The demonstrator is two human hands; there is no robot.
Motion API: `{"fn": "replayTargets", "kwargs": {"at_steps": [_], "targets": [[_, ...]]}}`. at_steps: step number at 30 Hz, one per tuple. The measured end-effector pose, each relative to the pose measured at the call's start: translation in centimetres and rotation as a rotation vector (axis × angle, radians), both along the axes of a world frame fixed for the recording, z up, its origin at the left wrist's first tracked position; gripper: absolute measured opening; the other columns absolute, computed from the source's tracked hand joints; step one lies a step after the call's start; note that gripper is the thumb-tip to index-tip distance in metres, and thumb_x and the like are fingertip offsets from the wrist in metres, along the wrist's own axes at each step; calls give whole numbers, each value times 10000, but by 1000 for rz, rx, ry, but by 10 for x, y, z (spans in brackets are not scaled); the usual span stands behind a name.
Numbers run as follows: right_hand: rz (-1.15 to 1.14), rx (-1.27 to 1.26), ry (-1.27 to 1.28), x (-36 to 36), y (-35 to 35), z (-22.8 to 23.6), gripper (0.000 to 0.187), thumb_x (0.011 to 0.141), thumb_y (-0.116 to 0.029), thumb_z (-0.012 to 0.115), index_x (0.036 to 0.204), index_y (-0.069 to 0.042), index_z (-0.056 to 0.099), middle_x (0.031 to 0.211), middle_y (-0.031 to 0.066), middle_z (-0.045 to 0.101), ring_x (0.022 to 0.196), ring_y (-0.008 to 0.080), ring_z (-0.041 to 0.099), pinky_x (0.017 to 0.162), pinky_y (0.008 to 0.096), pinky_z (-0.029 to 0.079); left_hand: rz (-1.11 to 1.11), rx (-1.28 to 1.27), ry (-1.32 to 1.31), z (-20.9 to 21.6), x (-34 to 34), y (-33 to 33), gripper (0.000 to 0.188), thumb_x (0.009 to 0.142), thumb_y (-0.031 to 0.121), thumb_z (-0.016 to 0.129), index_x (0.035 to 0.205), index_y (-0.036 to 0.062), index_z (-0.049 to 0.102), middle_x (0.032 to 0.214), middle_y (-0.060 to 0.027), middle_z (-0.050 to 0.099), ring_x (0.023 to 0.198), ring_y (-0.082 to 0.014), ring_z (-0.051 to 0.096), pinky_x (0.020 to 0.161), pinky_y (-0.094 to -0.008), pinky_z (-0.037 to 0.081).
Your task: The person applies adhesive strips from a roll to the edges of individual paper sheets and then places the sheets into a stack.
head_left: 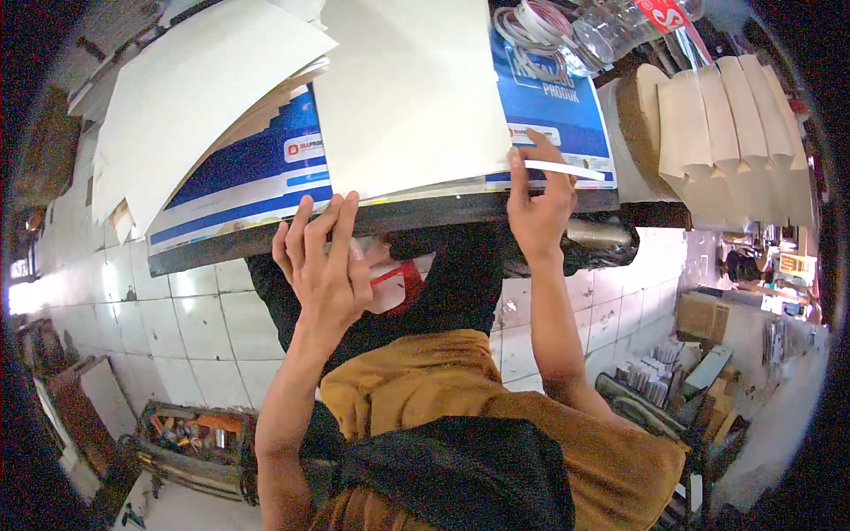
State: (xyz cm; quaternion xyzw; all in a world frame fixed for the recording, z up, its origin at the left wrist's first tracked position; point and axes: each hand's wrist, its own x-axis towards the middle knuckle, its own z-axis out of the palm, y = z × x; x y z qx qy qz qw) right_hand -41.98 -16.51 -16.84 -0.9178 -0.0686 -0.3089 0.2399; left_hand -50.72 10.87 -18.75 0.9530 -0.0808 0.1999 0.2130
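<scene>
A large cream sheet of paper (pixel 412 97) lies on the table, over a blue and white printed sheet (pixel 305 155). My left hand (pixel 323 265) is at the table's front edge, fingers stretched out, tips by the paper's near left corner. It appears to hold nothing. My right hand (pixel 542 212) is at the near right corner of the paper, thumb and fingers closed around a thin white strip (pixel 567 168). The strip points right across the blue printed sheet. What it is made of, I cannot tell.
More cream sheets (pixel 208 80) lie stacked at the left. Rolled tape or cord (pixel 540 26) and a clear plastic bottle (pixel 615 35) stand at the back right. Folded cream paper bundles (pixel 730 133) sit at the right. A box of tools (pixel 199 434) is low at the left.
</scene>
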Motion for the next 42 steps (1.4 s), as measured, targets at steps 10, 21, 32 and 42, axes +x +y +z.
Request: {"fn": "replayTargets", "kwargs": {"at_steps": [10,21,32,42], "targets": [[22,-31,81,-3,3,4,272,959,-156,702,1220,-82,702,1027,63,737,1029,275,665,971,407,443,10,51,20,-4,-1,3,539,952,232,462,1460,101,589,1441,-94,584,1418,-330,410,1207,-505,213],[37,-85,91,-5,8,9,221,929,-190,701,1140,-124,702,1001,108,697,998,332,643,929,456,443,122,95,44,27,8,-9,471,974,238,552,1418,94,619,1487,-142,504,1434,-366,378,1215,-515,184],[40,394,191,-47,34,31,346,930,-121,716,1259,-41,645,1038,136,741,970,307,712,892,416,531,-119,118,103,25,54,-78,550,1022,311,564,1542,164,461,1637,-134,364,1514,-385,316,1216,-570,276],[84,378,112,-42,26,14,406,884,-73,738,1274,-27,631,933,120,716,885,273,697,861,408,520,-67,57,131,33,54,-88,554,982,341,609,1481,119,519,1614,-139,384,1516,-399,293,1222,-585,239]]}}
